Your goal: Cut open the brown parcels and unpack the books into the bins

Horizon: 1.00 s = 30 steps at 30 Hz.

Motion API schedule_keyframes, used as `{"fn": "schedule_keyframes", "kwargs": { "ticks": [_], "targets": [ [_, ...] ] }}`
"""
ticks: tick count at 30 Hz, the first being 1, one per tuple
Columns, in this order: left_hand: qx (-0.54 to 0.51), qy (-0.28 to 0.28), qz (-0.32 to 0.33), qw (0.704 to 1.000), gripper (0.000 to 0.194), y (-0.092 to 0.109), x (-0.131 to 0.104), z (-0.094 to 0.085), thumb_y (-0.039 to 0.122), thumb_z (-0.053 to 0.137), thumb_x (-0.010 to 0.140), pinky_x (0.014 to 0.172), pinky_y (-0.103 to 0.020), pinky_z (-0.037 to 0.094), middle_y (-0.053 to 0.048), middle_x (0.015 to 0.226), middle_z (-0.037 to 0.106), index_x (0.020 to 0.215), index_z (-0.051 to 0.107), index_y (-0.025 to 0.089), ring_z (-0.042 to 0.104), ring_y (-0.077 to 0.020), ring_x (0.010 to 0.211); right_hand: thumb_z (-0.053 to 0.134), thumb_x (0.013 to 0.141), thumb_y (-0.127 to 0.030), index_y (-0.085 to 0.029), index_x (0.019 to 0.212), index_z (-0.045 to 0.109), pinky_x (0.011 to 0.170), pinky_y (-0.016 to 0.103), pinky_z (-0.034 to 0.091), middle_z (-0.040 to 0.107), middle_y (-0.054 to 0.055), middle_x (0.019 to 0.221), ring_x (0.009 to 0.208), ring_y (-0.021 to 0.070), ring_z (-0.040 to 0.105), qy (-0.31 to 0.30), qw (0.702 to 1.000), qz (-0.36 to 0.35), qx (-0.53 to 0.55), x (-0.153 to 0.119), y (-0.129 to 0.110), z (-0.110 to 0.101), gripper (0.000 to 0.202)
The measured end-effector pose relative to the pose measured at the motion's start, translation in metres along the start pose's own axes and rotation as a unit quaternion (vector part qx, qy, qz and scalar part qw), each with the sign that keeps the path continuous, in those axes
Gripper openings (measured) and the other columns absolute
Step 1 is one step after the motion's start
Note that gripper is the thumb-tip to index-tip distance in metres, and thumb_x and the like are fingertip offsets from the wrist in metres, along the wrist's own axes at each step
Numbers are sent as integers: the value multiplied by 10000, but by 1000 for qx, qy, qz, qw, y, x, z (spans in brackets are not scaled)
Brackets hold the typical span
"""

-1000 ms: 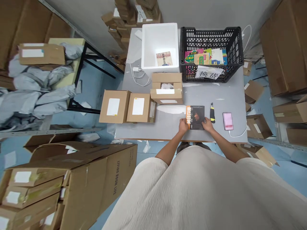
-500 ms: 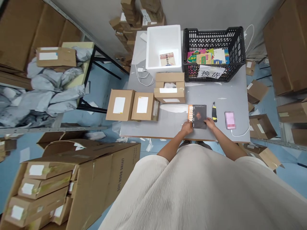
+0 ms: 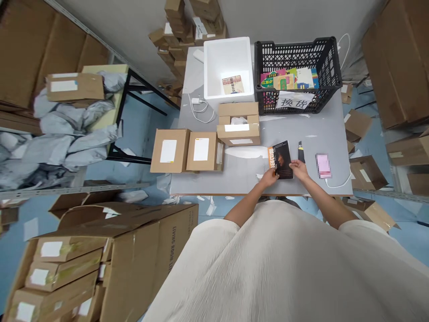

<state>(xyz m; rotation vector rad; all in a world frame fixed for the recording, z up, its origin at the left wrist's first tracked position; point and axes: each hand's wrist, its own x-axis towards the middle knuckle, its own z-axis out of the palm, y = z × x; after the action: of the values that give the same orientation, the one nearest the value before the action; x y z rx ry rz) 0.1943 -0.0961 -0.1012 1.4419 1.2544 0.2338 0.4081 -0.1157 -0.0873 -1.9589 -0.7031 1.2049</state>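
Observation:
A dark book with an orange strip along its left side is held over the front of the grey table. My left hand grips its lower left corner, fingers closed. On the right edge, my right hand pinches the cover between thumb and fingers. Just beyond that hand lies a black and yellow box cutter, partly hidden behind the fingers. A phone with a pink screen rests farther right, a white cable plugged into it.
Two closed cartons stand left on the table, with an open carton nearer the middle. Behind are a white foam box holding a book and a black crate of books. Large carton lower left.
The book has tilted, its top leaning left, and shifted slightly right together with both hands. My right hand is now closer to the box cutter and covers its lower end.

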Motion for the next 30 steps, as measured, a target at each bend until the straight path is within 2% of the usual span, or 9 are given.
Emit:
{"fn": "schedule_keyframes", "kwargs": {
  "ticks": [5, 9, 12, 15, 19, 22, 25, 30],
  "targets": [
    [-136, -25, 13, 990, 517, 20, 7, 6, 261, 683, 1021, 1172, -408, 570, -141, 1445, 782, 1525, 703, 144, 761, -274, 1267, 813, 784, -534, -220, 1061, 686, 960, 450, 625, 813, 99, 987, 963, 284, 775, 18, 997, -67, 37, -22, -4, -5, 438],
    [-163, -4, 61, 985, 374, 30, 4, -6, 299, 674, 1044, 1228, -426, 532, -131, 1447, 785, 1370, 806, 172, 733, -283, 1337, 791, 806, -579, -226, 1062, 670, 930, 428, 637, 796, 103, 1019, 945, 264, 759, 25, 996, -86, 11, -34, -12, 13, 452],
    [-176, 20, 56, 983, 360, 30, -4, -19, 362, 626, 1087, 1205, -430, 548, -121, 1400, 805, 1336, 811, 182, 745, -278, 1310, 783, 827, -581, -230, 1080, 679, 881, 399, 642, 792, 87, 1026, 871, 232, 735, 6, 994, -105, -20, -44, -22, 30, 444],
    [-187, 47, 25, 981, 401, 25, -17, -32, 471, 576, 1126, 1135, -420, 590, -114, 1361, 815, 1322, 802, 204, 768, -270, 1256, 797, 842, -533, -240, 1079, 713, 889, 399, 641, 813, 76, 1062, 849, 225, 735, -38, 990, -127, -55, -54, -33, 44, 386],
    [-201, 93, -3, 975, 515, 16, -30, -52, 555, 467, 1160, 1017, -386, 623, -131, 1249, 841, 1206, 818, 182, 797, -269, 1143, 745, 915, -477, -246, 1091, 774, 1015, 417, 623, 839, 74, 1134, 1012, 255, 775, -118, 980, -148, -66, -57, -38, 57, 292],
    [-167, 145, -3, 975, 489, 8, -32, -68, 512, 475, 1151, 1011, -351, 607, -112, 1180, 854, 1147, 831, 176, 792, -257, 1119, 694, 945, -398, -240, 1075, 795, 1088, 433, 601, 848, 73, 1157, 1100, 259, 785, -144, 979, -128, -66, -50, -32, 63, 229],
    [-102, 182, -34, 977, 358, -4, -29, -84, 416, 582, 1099, 1004, -316, 596, -98, 1192, 855, 1198, 831, 179, 785, -241, 1110, 680, 915, -296, -231, 1034, 800, 1117, 457, 594, 854, 71, 1150, 1103, 258, 794, -136, 983, -87, -91, -42, -20, 65, 182],
    [0, 186, -110, 976, 306, -31, -25, -100, 254, 603, 1033, 974, -305, 594, -73, 1203, 860, 1245, 821, 217, 781, -230, 1092, 713, 859, -214, -227, 1088, 815, 1184, 505, 562, 850, 94, 1237, 1209, 288, 785, -115, 986, -26, -119, -36, -1, 68, 251]
  ]
}}
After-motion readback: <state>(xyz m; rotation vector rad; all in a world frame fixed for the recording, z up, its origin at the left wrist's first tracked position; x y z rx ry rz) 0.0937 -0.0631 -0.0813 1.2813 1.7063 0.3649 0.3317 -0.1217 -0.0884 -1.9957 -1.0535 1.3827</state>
